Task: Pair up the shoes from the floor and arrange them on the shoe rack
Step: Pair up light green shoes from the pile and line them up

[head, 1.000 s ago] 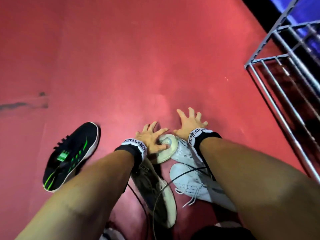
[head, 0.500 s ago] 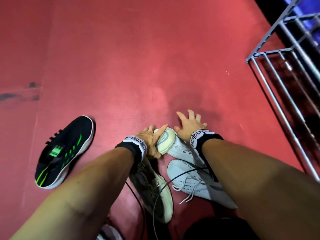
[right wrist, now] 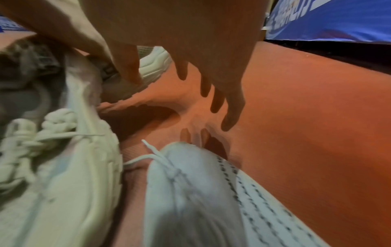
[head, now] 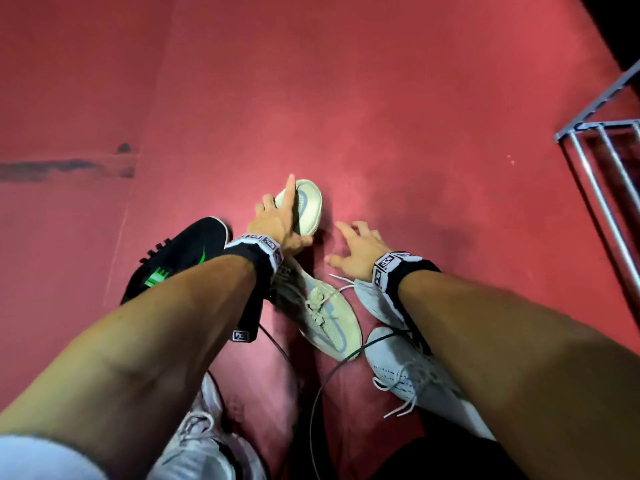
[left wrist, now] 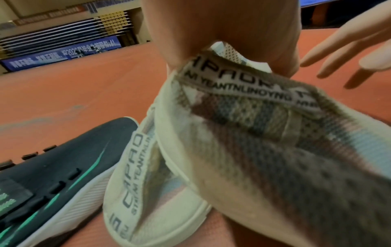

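Note:
My left hand (head: 280, 218) grips a cream knit shoe (head: 306, 209) and holds it tipped on its side, sole facing right. In the left wrist view the fingers (left wrist: 222, 41) pinch the heel collar of this shoe (left wrist: 264, 133). Its mate (head: 329, 320) lies just behind on the red floor. My right hand (head: 358, 249) hovers over the floor with fingers spread, holding nothing, just ahead of a white laced shoe (head: 375, 299); a second white shoe (head: 408, 372) lies under my right forearm. The metal shoe rack (head: 602, 168) stands at the far right.
A black shoe with green stripes (head: 180, 261) lies left of my left wrist. A pale grey shoe (head: 201, 441) sits near the bottom edge. A black cable (head: 311, 410) runs across the floor between the shoes. A dark scuff (head: 65, 168) marks the floor at left.
My left hand closed on the cream shoe and carried it forward, tipping it on its side. My right hand came off the white shoe and now hovers beside it.

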`<action>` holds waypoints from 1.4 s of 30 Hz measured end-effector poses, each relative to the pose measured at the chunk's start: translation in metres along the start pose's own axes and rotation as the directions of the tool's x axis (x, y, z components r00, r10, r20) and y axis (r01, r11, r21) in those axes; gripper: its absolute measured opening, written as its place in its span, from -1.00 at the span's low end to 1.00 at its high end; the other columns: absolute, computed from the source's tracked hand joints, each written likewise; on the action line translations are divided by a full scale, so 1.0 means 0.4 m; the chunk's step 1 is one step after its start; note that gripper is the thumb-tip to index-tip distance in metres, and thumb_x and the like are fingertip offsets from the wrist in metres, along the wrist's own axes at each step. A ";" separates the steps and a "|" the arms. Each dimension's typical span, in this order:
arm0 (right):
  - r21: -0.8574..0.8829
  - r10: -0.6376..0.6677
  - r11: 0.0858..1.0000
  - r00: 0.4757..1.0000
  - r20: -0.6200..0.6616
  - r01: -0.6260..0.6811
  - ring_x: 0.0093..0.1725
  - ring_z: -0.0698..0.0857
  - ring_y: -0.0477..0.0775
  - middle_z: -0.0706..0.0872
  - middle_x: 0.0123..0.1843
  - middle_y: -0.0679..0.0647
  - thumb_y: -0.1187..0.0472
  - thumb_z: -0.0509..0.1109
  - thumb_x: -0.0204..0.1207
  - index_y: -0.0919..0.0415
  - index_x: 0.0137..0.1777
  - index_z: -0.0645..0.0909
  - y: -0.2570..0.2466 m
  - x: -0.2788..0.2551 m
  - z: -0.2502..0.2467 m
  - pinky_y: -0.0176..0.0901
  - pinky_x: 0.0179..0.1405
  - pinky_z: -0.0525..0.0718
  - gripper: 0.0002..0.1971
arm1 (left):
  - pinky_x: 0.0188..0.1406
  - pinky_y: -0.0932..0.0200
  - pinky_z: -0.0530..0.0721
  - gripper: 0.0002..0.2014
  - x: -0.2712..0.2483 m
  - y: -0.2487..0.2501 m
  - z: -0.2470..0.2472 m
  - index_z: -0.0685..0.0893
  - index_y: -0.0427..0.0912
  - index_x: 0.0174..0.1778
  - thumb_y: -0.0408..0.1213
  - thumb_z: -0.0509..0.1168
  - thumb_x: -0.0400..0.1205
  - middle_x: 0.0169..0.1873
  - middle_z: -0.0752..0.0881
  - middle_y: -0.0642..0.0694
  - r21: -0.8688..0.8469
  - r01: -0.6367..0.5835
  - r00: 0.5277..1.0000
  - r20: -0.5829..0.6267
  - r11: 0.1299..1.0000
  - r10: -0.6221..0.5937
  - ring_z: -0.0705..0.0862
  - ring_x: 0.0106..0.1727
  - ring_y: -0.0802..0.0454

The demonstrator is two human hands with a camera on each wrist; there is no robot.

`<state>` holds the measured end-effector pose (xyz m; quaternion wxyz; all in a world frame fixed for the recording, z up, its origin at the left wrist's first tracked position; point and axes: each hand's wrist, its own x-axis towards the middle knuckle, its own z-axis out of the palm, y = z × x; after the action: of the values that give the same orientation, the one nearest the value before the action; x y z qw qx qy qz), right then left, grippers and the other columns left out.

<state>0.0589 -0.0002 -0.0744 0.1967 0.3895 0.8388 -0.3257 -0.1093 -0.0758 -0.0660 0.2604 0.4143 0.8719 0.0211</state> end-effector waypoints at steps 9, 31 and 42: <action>-0.100 -0.150 0.979 0.956 0.251 0.180 0.61 0.17 0.37 0.18 0.63 0.21 -0.42 0.57 0.15 -0.10 0.72 -0.11 -0.094 0.022 0.082 0.28 0.52 0.33 0.26 | 0.22 -0.29 0.51 0.22 0.031 -0.057 -0.032 -0.32 0.17 0.68 0.05 0.55 0.42 0.32 0.33 -0.30 -0.088 0.084 0.996 -0.014 0.993 -0.085 0.38 0.37 -0.33; -0.167 -0.176 0.967 0.979 0.100 0.191 0.26 0.55 0.32 0.44 0.26 0.21 0.09 0.59 0.37 0.05 0.60 0.18 -0.082 0.066 -0.066 0.08 0.15 0.58 -0.13 | 0.32 -0.26 0.43 0.18 0.103 -0.019 -0.158 -0.28 0.06 0.70 0.01 0.53 0.45 0.42 0.30 -0.41 -0.429 0.138 0.912 -0.297 0.893 -0.284 0.36 0.42 -0.42; -0.120 -0.102 0.987 0.995 0.023 0.104 0.15 0.60 0.29 0.40 0.14 0.14 0.11 0.61 0.37 0.03 0.54 0.23 0.005 0.042 -0.170 -0.06 0.01 0.50 -0.19 | 0.23 -0.24 0.47 0.15 0.127 0.093 -0.233 -0.26 0.05 0.71 0.04 0.48 0.43 0.35 0.34 -0.34 -0.332 0.082 0.896 -0.389 0.940 -0.216 0.39 0.37 -0.34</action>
<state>0.0448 0.0571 -0.0365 0.2100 0.3303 0.8742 -0.2874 -0.1531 0.0025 0.0017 0.1292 0.2854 0.9227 0.2247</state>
